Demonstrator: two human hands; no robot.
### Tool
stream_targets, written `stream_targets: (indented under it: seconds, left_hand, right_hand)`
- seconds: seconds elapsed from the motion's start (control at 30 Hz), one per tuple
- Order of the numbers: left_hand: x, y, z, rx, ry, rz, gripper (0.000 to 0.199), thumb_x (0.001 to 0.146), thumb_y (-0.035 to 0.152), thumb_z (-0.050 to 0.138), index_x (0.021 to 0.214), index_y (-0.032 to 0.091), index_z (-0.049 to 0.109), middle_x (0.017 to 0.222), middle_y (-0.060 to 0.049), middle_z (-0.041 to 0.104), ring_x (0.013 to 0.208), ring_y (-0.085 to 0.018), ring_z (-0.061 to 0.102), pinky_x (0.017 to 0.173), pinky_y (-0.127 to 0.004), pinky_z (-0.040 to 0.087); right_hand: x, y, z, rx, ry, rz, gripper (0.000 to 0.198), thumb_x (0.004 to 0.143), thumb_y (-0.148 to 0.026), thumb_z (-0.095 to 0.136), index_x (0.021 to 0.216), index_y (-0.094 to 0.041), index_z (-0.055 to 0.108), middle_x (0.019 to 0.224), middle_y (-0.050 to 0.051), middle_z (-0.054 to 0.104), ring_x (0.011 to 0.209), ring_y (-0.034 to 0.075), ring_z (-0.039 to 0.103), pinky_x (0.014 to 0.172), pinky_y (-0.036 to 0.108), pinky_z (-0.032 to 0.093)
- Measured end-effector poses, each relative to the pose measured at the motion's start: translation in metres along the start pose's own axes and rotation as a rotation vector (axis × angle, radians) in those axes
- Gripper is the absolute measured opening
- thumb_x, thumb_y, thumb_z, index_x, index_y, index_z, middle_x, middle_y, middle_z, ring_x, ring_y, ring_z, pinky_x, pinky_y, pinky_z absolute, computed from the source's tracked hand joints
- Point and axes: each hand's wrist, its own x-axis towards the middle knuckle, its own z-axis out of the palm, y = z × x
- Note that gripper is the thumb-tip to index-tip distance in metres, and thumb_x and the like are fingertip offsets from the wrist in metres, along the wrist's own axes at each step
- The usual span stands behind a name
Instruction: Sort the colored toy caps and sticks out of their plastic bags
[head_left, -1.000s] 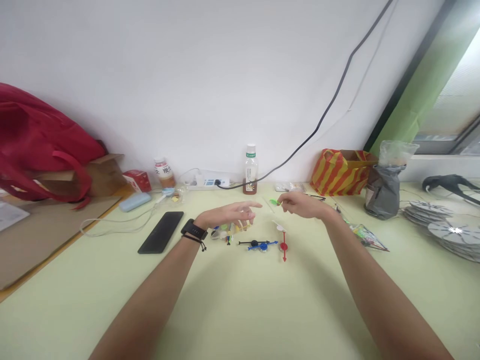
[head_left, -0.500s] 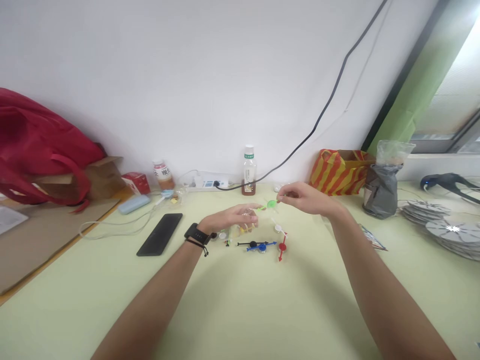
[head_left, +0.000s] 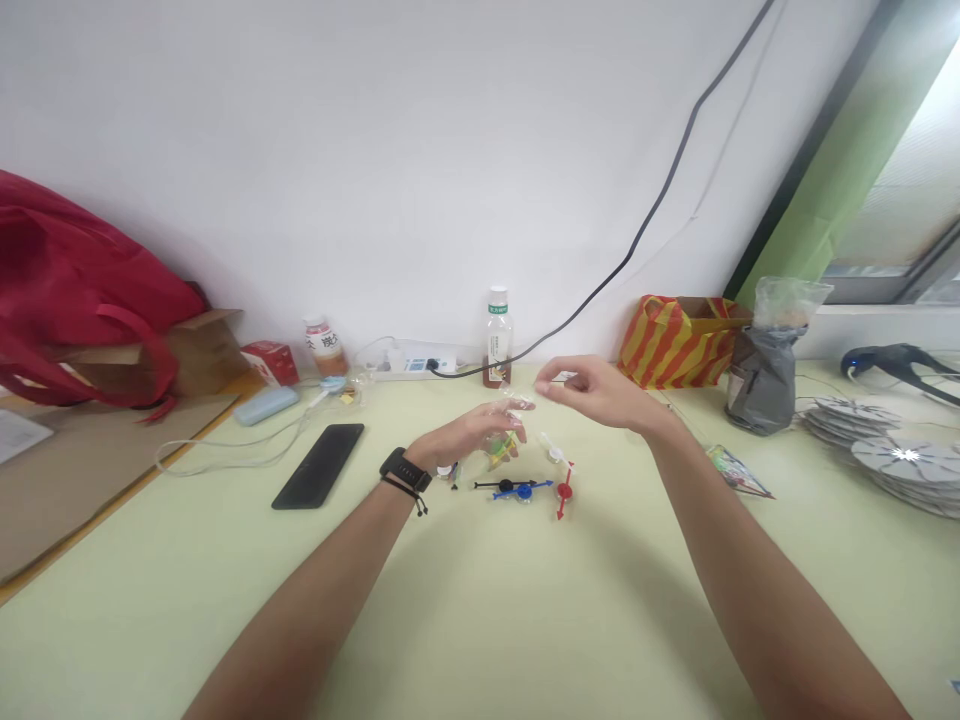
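My left hand (head_left: 480,430), a dark watch at its wrist, has its fingers around a crinkled clear plastic bag (head_left: 498,448) with yellow and green bits showing through. Just to the right, my right hand (head_left: 592,390) is pinched at the bag's upper edge; anything between its fingertips is too small to make out. On the table below lie spinners with arrow pointers: a black spinner (head_left: 506,486), a blue spinner (head_left: 524,491) touching it, a red spinner (head_left: 565,491) and a white spinner (head_left: 555,454). Small parts (head_left: 452,475) sit partly hidden beside my left wrist.
A black phone (head_left: 319,467) and a light blue case (head_left: 266,406) lie left. Along the wall stand a drink bottle (head_left: 497,340), a power strip (head_left: 420,360) and a striped bag (head_left: 675,345). Stacked grey discs (head_left: 907,470) are at right; a black cable (head_left: 660,190) hangs across.
The green spinner has gone from my right fingertips; green now shows in the bag at my left hand. My right hand moved slightly left, and my left hand slightly right.
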Motion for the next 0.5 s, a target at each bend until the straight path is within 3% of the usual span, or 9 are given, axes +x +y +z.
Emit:
stream_targets:
  seconds: [0.1,0.27,0.4,0.5]
  left_hand:
    - [-0.0004,0.0034,0.0036,-0.017,0.008,-0.023,0.056,0.092,0.048,0.063,0.142,0.024,0.052,0.110,-0.009,0.065,0.090,-0.023,0.066,0.083,-0.036,0.049]
    - [-0.0021,0.0065,0.0087,-0.059,-0.011,-0.040,0.057,0.095,0.058,0.058,0.139,0.023,0.054,0.120,-0.013,0.063,0.094,-0.026,0.067,0.081,-0.035,0.049]
    - [-0.0009,0.0024,0.0065,-0.156,-0.025,-0.058,0.068,0.095,0.070,0.048,0.146,0.025,0.049,0.125,-0.015,0.064,0.098,-0.028,0.068,0.083,-0.037,0.048]
    - [0.0013,-0.0021,0.0052,-0.291,-0.064,-0.123,0.084,0.090,0.083,0.038,0.149,0.023,0.044,0.122,-0.018,0.067,0.097,-0.033,0.069,0.086,-0.042,0.049]
  right_hand:
    - [-0.0013,-0.0010,-0.0009,0.089,-0.096,-0.006,0.040,0.088,-0.057,0.063,0.106,-0.021,0.068,0.096,0.005,0.068,0.058,0.010,0.050,0.054,0.025,0.040]
    - [-0.0020,0.0028,-0.0006,0.147,-0.162,0.053,0.042,0.091,-0.051,0.061,0.122,-0.022,0.066,0.100,0.006,0.067,0.074,0.016,0.063,0.061,0.027,0.047]
    - [-0.0022,0.0045,-0.0032,0.142,-0.160,0.038,0.027,0.091,-0.045,0.062,0.097,-0.020,0.070,0.094,0.005,0.069,0.075,0.016,0.062,0.063,0.028,0.046]
    - [-0.0003,0.0034,-0.0023,0.219,-0.036,-0.017,0.022,0.091,-0.041,0.062,0.093,-0.020,0.068,0.095,0.005,0.070,0.087,0.019,0.062,0.074,0.030,0.048]
